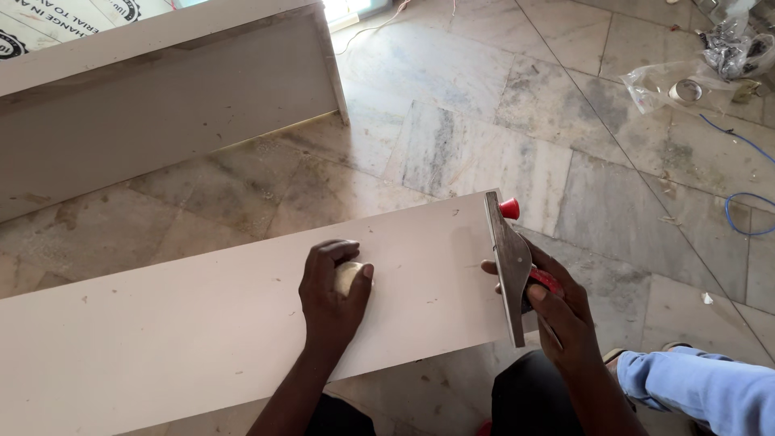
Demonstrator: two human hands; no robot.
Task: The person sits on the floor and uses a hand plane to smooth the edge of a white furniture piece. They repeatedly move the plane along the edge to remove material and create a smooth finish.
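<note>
Basically left hand (333, 291) grips a pale lump (347, 277) on the white board (202, 323), right hand (557, 311) clutches a hand plane (508, 262) on its end edge, open floor (500, 129) ahead.

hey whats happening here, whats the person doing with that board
A person crouches over a long white board lying on a marble tile floor. The left hand presses a small pale object down on the board's face. The right hand holds a hand plane with a red knob against the board's end edge. A second white panel stands on edge behind, and a clear plastic bag and a blue cable lie on the floor to the right.
</note>
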